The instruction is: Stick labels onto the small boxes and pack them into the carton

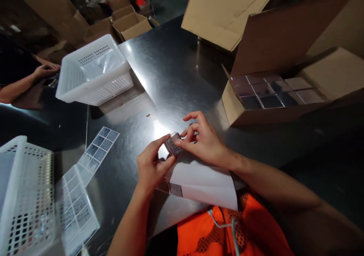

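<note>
Both hands pinched the small box (173,144) between them, left hand (150,169) below-left, right hand (203,140) apparently pressing its face.

Nothing can be read: the print on the small box (173,144) and the label sheets (85,172) is too blurred.

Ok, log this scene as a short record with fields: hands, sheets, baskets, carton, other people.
left hand: holds small box
right hand: fingertips on the small box
sheet: white, under both hands
label strip: on table, left of hands
baskets: one far left, one near left
carton: open, right, rows of boxes inside
other person: hand at far left
</note>
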Demonstrator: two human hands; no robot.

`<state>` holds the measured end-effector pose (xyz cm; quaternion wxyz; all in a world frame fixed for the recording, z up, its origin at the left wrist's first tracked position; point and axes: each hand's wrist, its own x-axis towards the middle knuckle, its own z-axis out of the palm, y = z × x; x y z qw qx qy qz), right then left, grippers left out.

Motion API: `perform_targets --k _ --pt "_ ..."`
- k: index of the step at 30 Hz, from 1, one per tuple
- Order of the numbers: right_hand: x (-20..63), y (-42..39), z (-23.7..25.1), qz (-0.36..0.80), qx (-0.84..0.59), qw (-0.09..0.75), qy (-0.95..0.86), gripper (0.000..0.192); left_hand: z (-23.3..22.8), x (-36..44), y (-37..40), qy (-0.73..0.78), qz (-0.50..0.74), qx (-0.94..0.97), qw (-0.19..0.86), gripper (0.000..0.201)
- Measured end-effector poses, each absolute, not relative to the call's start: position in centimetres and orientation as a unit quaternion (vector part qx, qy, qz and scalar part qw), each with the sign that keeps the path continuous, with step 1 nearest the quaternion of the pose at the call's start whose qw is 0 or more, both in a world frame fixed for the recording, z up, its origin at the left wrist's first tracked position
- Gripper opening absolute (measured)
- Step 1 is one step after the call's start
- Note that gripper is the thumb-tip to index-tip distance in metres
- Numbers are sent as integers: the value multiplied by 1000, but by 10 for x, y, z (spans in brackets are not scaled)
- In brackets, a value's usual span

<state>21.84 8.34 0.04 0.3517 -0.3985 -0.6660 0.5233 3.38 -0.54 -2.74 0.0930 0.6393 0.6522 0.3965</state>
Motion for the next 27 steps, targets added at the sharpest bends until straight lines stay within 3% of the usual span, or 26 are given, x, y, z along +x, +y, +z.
perform_targets --k 3,5,9,13,19,24,27 --pt "225 85 4 342 -411 407 -740 53 -25 34 -3 721 398 565 43 50" --pt "226 82 7 271 -330 413 -804 42 -24 29 -1 767 396 505 8 53" --pt "214 67 0 229 -134 290 -920 36 -24 15 5 817 385 429 -8 57" --pt "198 59 -21 185 -137 230 -946 27 -22 10 9 826 391 405 32 57" --pt "197 56 -33 180 -147 286 -930 7 -19 14 9 845 369 384 52 56" --pt "195 46 -31 72 -123 348 -926 17 -24 9 12 833 386 397 2 53" --pt "198 43 -22 88 -56 395 -913 18 -27 3 13 827 400 394 3 54"
